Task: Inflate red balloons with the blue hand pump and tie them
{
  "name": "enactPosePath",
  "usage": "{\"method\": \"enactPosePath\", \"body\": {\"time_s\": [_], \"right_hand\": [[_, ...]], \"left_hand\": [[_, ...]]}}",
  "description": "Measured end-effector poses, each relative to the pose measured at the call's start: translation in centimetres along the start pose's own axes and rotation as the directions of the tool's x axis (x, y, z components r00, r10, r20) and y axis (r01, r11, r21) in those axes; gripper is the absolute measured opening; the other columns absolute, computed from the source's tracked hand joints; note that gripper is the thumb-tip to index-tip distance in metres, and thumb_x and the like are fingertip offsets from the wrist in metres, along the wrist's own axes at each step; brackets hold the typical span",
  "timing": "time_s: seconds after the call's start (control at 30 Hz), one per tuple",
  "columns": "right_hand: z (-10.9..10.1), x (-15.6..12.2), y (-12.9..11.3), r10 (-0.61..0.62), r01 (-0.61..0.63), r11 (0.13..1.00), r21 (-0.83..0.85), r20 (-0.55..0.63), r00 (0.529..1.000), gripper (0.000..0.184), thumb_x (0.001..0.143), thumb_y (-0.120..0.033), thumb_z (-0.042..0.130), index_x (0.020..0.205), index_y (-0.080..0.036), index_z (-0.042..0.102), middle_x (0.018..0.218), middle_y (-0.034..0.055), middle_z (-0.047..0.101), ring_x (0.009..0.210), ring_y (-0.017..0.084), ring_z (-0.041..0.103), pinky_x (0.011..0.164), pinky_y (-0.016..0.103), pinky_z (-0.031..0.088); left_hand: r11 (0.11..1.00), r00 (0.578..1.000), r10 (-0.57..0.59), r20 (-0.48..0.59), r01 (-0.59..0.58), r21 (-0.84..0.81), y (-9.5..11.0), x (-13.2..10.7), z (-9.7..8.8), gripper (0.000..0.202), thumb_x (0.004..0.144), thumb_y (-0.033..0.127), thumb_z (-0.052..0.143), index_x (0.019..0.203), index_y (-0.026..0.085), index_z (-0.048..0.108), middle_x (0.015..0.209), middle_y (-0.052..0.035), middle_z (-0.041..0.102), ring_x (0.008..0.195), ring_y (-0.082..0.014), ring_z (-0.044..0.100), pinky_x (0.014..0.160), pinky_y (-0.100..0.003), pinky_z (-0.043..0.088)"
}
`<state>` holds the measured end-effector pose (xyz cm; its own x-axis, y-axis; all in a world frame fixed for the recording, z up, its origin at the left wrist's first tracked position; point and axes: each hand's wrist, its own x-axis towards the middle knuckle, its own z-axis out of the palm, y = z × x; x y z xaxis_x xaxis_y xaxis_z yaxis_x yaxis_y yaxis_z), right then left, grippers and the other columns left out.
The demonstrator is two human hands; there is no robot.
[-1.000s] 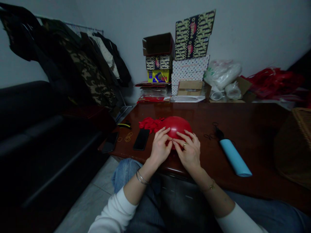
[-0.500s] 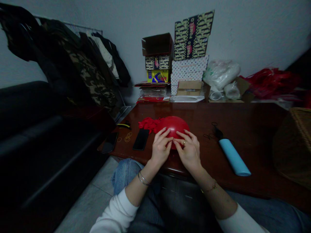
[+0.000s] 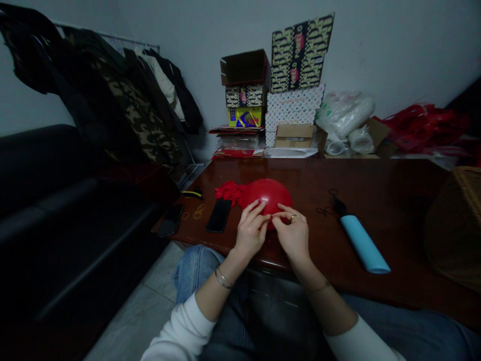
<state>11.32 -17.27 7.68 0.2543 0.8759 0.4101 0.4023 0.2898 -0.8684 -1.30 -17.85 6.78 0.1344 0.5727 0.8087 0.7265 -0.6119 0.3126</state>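
Observation:
An inflated red balloon (image 3: 268, 190) rests on the dark wooden table, its near side facing me. My left hand (image 3: 252, 228) pinches the neck of the balloon between thumb and fingers, other fingers lying against its surface. Close beside it, my right hand (image 3: 292, 231) is also closed at the neck, thumb and index finger pressed together. The fingertips hide most of the knot area. A pile of limp red balloons (image 3: 228, 191) lies just left of the inflated one.
Left of my hands lie a black phone (image 3: 218, 216), yellow rubber bands (image 3: 199, 212) and another dark flat item (image 3: 171, 220). To the right are a blue cylinder (image 3: 364, 244) with a black end and a wicker basket (image 3: 468, 188). Boxes (image 3: 295, 108) and plastic bags (image 3: 347, 113) line the back.
My right hand has curled its fingers in more tightly and turned slightly at the balloon's neck. My left hand stays nearly in place. The view has shifted slightly.

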Motion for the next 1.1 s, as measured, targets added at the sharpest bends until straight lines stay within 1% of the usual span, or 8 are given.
{"method": "enactPosePath", "body": {"time_s": [0.27,0.43,0.6,0.73,0.83,0.9,1.0,1.1], "right_hand": [[0.1,-0.2,0.2,-0.042,0.042,0.999,0.006,-0.006,0.999,0.013,0.074,-0.03,0.06,0.072,-0.021,0.069,0.11,0.0079,0.068,0.11,0.025,0.051,0.099,0.042,0.038],[0.3,-0.5,0.5,-0.125,0.122,0.99,-0.064,-0.047,0.991,0.012,0.075,-0.029,0.061,0.072,-0.02,0.068,0.111,0.0086,0.067,0.113,0.025,0.05,0.101,0.045,0.038],[0.1,0.1,0.9,-0.185,0.174,0.974,-0.141,-0.063,0.981,0.011,0.077,-0.028,0.062,0.075,-0.02,0.068,0.114,0.009,0.066,0.114,0.027,0.049,0.099,0.048,0.039],[-0.2,0.5,1.3,-0.31,0.303,0.943,-0.137,-0.032,0.95,0.012,0.081,-0.028,0.06,0.081,-0.02,0.069,0.113,0.0079,0.067,0.116,0.025,0.048,0.099,0.047,0.041],[-0.4,0.6,1.6,-0.428,0.433,0.895,-0.109,0.068,0.901,0.017,0.085,-0.028,0.055,0.091,-0.02,0.069,0.116,0.0072,0.066,0.121,0.022,0.047,0.102,0.044,0.041],[-0.7,0.8,1.6,-0.474,0.494,0.86,-0.13,0.16,0.866,0.028,0.086,-0.029,0.054,0.11,-0.019,0.065,0.127,0.0084,0.061,0.128,0.023,0.042,0.105,0.046,0.039],[-0.9,1.2,1.6,-0.465,0.539,0.809,-0.235,0.305,0.831,0.064,0.082,-0.038,0.059,0.139,-0.017,0.041,0.148,0.0121,0.04,0.141,0.028,0.025,0.11,0.055,0.03],[-1.0,1.8,1.4,-0.384,0.527,0.769,-0.363,0.397,0.834,0.091,0.076,-0.051,0.062,0.149,-0.017,0.018,0.156,0.0142,0.022,0.144,0.031,0.014,0.11,0.062,0.022]], "left_hand": [[0.993,0.997,-0.077,0.02,0.079,-0.083,-0.1,0.0,-0.4,0.015,0.085,0.009,0.057,0.089,0.019,0.068,0.119,-0.0083,0.066,0.125,-0.0242,0.05,0.103,-0.051,0.043],[0.964,0.964,-0.264,-0.033,0.262,-0.042,-0.1,0.1,-0.3,0.005,0.084,0.014,0.061,0.081,0.017,0.063,0.121,-0.0111,0.064,0.123,-0.0251,0.051,0.104,-0.052,0.041],[0.954,0.969,-0.242,0.05,0.247,-0.171,0.0,0.1,-0.4,0.003,0.084,0.018,0.062,0.085,0.019,0.065,0.124,-0.0086,0.063,0.128,-0.024,0.046,0.106,-0.052,0.038],[0.938,0.966,-0.255,0.05,0.259,-0.23,-0.4,0.1,-0.5,0.007,0.084,0.021,0.063,0.089,0.021,0.068,0.118,-0.0067,0.067,0.129,-0.0228,0.045,0.108,-0.053,0.034],[0.913,0.951,-0.308,0.022,0.302,-0.272,-0.7,0.4,-0.4,0.006,0.085,0.023,0.062,0.089,0.02,0.067,0.114,-0.0068,0.069,0.128,-0.0218,0.047,0.109,-0.053,0.033],[0.905,0.947,-0.322,0.021,0.314,-0.287,-0.8,0.7,-0.4,0.007,0.085,0.024,0.063,0.089,0.02,0.067,0.115,-0.0077,0.069,0.127,-0.0223,0.048,0.109,-0.053,0.033],[0.914,0.952,-0.304,0.022,0.298,-0.276,-0.8,1.1,-0.5,0.008,0.084,0.024,0.064,0.089,0.02,0.068,0.119,-0.0088,0.067,0.128,-0.0236,0.047,0.108,-0.054,0.034],[0.93,0.963,-0.265,0.041,0.267,-0.255,-0.7,1.4,-0.8,0.008,0.083,0.023,0.064,0.089,0.02,0.069,0.124,-0.0088,0.064,0.131,-0.024,0.045,0.109,-0.054,0.034]]}}
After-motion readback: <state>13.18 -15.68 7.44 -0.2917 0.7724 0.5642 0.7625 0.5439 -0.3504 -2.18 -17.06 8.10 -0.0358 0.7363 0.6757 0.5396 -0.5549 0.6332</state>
